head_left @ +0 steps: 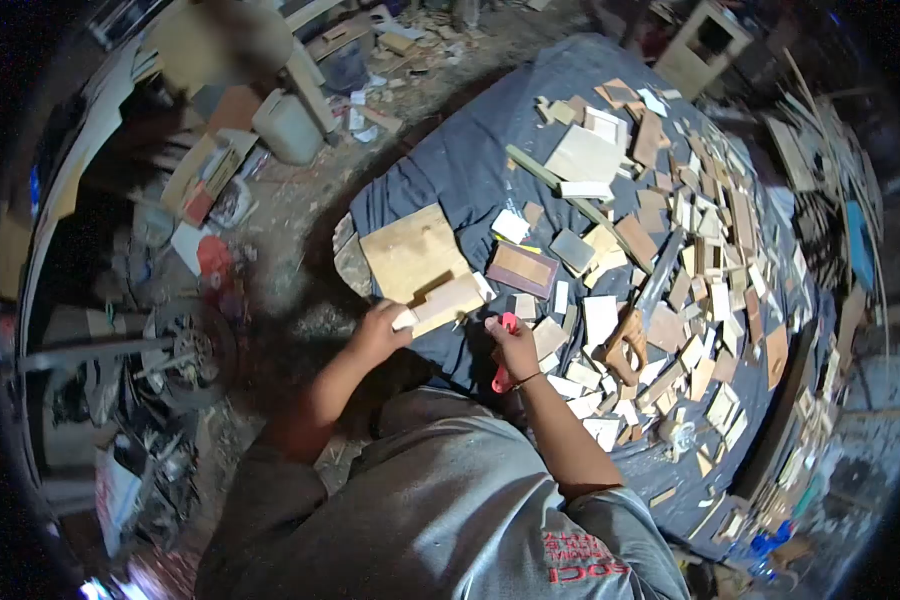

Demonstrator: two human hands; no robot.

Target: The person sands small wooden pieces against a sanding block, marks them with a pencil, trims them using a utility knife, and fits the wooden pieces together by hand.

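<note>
My left hand (375, 337) is closed around one end of a pale wooden piece (450, 299), which extends to the right over the edge of a plywood board (410, 250). In my right hand (516, 352) is a red-handled tool (503, 377), held upright close to my body. Its working end is too small to make out. Beyond the right hand lies a brown wooden block with a lighter inset panel (522, 270).
Many wood offcuts (710, 250) cover the dark cloth (470, 150) to the right. Among them rests a handsaw with a wooden handle (625, 350). On the floor at left are a wheel (185, 350) and a plastic jerrycan (287, 128).
</note>
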